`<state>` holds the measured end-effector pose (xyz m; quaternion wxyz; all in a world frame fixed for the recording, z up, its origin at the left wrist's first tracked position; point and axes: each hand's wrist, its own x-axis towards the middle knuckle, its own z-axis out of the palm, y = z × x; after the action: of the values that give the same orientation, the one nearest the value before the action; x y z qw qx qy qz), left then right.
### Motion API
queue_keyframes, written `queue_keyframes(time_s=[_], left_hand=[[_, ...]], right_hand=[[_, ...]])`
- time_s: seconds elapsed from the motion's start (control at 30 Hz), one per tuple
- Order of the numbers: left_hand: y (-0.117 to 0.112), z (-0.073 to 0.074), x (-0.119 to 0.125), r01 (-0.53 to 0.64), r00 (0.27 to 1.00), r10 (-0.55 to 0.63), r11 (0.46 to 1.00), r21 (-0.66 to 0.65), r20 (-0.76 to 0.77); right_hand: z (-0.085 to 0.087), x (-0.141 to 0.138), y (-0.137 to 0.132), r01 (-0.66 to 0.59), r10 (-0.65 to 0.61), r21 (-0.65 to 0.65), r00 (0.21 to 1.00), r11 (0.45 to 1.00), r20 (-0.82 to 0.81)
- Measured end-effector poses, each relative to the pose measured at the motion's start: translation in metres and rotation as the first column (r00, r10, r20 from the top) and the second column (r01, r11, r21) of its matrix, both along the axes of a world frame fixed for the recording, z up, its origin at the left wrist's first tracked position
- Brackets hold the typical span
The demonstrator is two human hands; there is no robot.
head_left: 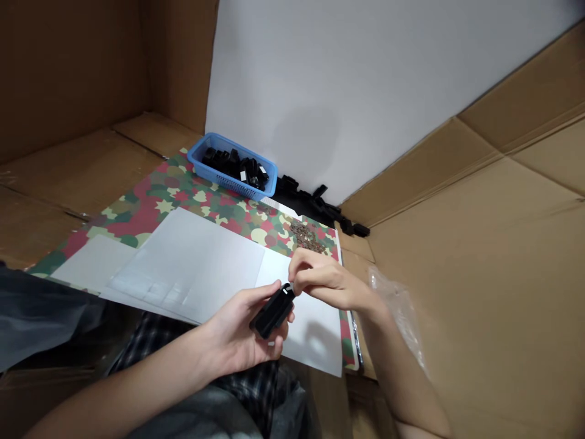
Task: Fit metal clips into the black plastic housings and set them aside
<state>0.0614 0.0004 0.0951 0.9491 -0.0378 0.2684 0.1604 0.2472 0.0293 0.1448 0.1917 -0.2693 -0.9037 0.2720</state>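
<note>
My left hand (244,335) is closed around a black plastic part (273,312), an oblong block held at a tilt above the white sheets. At the part's upper end a small pale spot shows. My right hand (320,277) has its thumb and fingers pinched together at that same end. Whatever lies between those fingertips is hidden or too small to name. Beneath both hands are white sheets (196,256) spread over a camouflage-patterned board (141,201).
A blue basket (228,180) of black parts stands at the back. Small brown pieces (306,236) lie in a pile on the board. More black parts (315,204) line the foot of the white panel (315,79). Cardboard walls (493,256) rise on both sides; a clear plastic bag (400,308) lies right.
</note>
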Motion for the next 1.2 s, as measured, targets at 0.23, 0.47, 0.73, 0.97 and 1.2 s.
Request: queue_keyframes(time_s=[0.23,0.47,0.73,0.97,1.2], left_hand=[[0.000,-0.004,0.002,0.024,0.999,-0.023,0.999,-0.033,0.030],[0.001,-0.012,0.005,0.080,0.994,-0.071,0.990,-0.113,0.080],[0.002,-0.005,0.006,0.103,0.995,-0.104,0.987,-0.120,0.000],[0.002,-0.006,0.006,0.096,0.995,-0.097,0.988,-0.119,0.005],[0.001,-0.007,0.008,0.107,0.994,-0.106,0.988,-0.108,0.016]], right_hand=[[0.009,-0.004,-0.002,-0.032,0.032,0.005,0.996,0.999,0.078],[0.012,-0.005,-0.001,-0.086,0.088,-0.013,0.984,0.996,0.156],[0.012,-0.001,0.002,-0.050,0.043,0.039,0.985,0.998,0.166],[0.016,-0.003,-0.003,-0.042,0.028,0.070,0.982,0.997,0.189],[0.013,-0.006,-0.005,-0.027,0.012,0.052,0.966,0.998,0.259]])
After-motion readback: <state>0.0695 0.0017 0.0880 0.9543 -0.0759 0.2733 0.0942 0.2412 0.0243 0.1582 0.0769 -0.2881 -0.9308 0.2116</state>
